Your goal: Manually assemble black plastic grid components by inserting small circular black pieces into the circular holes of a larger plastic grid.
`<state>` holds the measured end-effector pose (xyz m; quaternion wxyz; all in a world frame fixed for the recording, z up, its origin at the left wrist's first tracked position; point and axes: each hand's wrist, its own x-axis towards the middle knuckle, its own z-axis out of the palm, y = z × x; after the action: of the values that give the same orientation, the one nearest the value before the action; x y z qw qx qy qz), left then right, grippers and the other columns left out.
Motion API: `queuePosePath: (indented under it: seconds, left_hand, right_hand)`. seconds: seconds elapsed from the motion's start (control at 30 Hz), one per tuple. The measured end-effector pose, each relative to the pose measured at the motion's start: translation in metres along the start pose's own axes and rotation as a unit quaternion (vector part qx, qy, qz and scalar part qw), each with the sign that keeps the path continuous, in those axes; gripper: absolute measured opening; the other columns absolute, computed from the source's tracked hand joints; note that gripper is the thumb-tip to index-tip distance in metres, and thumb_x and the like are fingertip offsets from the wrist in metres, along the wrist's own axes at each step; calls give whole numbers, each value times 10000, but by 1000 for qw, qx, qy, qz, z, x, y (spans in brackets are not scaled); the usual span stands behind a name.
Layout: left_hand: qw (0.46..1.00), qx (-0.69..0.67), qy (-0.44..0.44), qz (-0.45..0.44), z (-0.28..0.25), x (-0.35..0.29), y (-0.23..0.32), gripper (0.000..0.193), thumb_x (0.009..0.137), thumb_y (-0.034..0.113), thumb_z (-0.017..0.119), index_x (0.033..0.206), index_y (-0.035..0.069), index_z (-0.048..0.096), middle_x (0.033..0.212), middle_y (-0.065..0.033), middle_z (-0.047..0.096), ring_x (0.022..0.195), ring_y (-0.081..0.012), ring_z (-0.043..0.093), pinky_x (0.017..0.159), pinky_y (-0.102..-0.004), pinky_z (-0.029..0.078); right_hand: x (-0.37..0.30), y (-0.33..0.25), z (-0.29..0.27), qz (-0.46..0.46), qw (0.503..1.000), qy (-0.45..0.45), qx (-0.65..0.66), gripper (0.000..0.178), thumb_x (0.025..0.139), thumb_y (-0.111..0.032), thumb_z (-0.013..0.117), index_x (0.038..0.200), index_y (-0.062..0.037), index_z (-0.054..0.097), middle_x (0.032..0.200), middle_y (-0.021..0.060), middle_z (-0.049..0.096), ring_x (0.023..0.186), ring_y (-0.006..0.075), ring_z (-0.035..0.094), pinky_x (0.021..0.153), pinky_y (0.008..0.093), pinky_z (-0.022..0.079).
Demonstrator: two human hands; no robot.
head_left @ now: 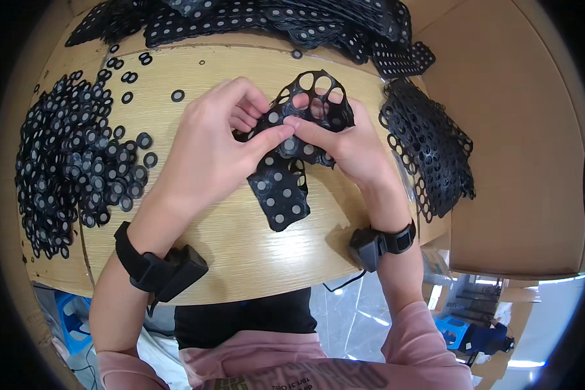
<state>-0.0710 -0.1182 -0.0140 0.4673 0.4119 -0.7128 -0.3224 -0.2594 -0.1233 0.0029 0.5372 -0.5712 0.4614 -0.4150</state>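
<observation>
Between my hands, above the middle of the table, a black rubber sheet (279, 190) of joined rings with pale round centres is bent over. Its upper part has several open holes where rings have come out, and its lower part hangs down with centres still in place. My left hand (222, 133) pinches the left edge of the sheet, thumb pressed on its face. Gripping the right side, my right hand (354, 140) has its thumb tip close to the left thumb; its other fingers are behind the sheet and partly show through the holes.
A heap of loose black rings (78, 162) covers the table's left side, with a few strays such as one ring (177, 95) nearer the middle. Stacked unpicked sheets (240, 23) lie along the back. Holed-out sheets (432, 149) are piled at right, beside a tall cardboard wall (520, 143).
</observation>
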Motion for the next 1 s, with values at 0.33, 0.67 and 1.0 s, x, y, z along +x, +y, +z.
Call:
queuePosePath:
  seconds: [0.33,0.67,1.0]
  left_hand:
    - [992,-94,-31,-75,0,-1,1,170,806,44,702,876,-38,571,865,-59,619,828,-110,611,742,-248,494]
    - [961,-240,-34,-134,3,-3,-2,65,860,23,626,868,-42,630,808,-32,633,784,-88,574,720,-226,452]
    - [960,-232,-18,-155,-5,3,5,130,910,79,568,926,-32,632,837,-26,636,793,-72,562,723,-198,427]
  right_hand:
    - [1,3,6,-44,999,-7,26,196,764,-11,723,935,-3,625,817,-44,575,757,32,512,689,180,428]
    - [1,10,11,-89,995,15,33,193,752,-15,734,891,-25,600,830,-44,573,761,33,487,691,182,423]
    - [-2,-2,0,-25,990,-9,138,216,731,19,730,894,-29,595,878,2,600,828,73,545,772,216,461]
